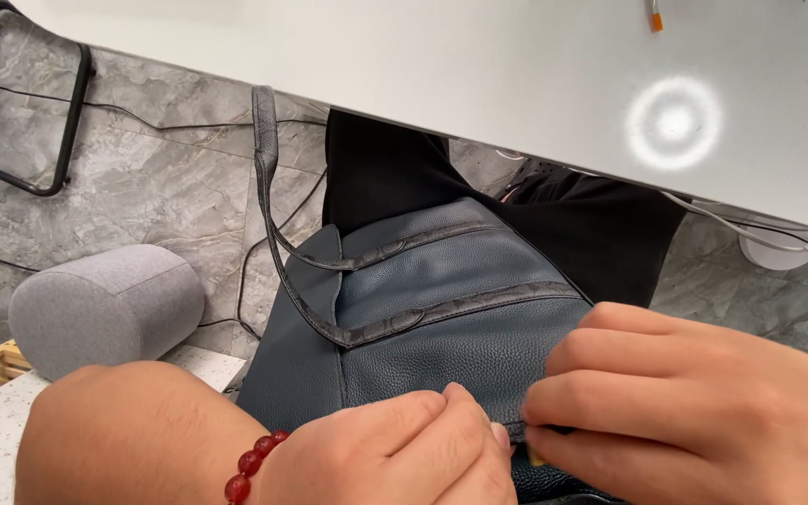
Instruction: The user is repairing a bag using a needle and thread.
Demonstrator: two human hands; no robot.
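A dark blue pebbled-leather bag (441, 318) with grey patterned straps lies on my lap, over black trousers (404, 173). One strap (268, 178) loops up toward the white table's edge. My left hand (395, 454), with a red bead bracelet (252, 463) on the wrist, pinches the bag's near edge with curled fingers. My right hand (694, 402) grips the same edge just to the right, fingertips almost touching the left thumb. What sits between the fingertips is hidden.
A white table (479, 65) spans the top, with a round light spot on it. A grey cushioned armrest (105, 304) sits at left. Grey marble floor (142, 178) carries black cables and a black metal frame (67, 112). White cables hang at right.
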